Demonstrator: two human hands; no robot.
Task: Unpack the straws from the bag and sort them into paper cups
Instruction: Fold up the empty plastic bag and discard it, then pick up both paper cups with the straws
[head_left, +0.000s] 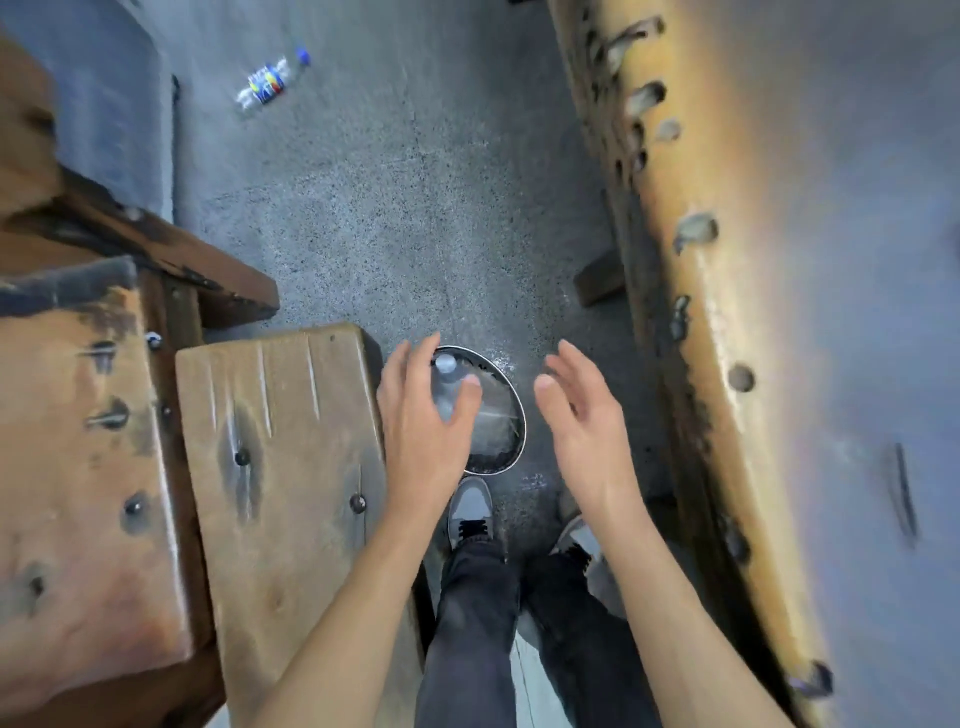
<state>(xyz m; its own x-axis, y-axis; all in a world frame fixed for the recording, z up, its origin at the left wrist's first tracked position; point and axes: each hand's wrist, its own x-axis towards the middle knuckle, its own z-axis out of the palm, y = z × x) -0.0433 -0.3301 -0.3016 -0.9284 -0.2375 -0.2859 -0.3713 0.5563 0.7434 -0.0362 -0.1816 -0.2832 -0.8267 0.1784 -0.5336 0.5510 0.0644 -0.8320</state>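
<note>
I look straight down at the floor. No straws, straw bag or paper cups show in the head view. My left hand (421, 410) hangs open, fingers spread, over a round dark bin (511, 415) with a metal rim on the floor. Inside the bin lies a clear plastic bottle (445, 379) and some clear plastic. My right hand (582, 410) is open too, palm turned inward, to the right of the bin and apart from it. Neither hand holds anything.
A wooden bench (280, 467) stands at the left, with more wooden furniture (78, 441) beyond it. A long wooden table edge (701, 312) runs down the right. A plastic bottle (270, 83) lies on the grey floor far ahead. My shoes (470, 512) stand below the bin.
</note>
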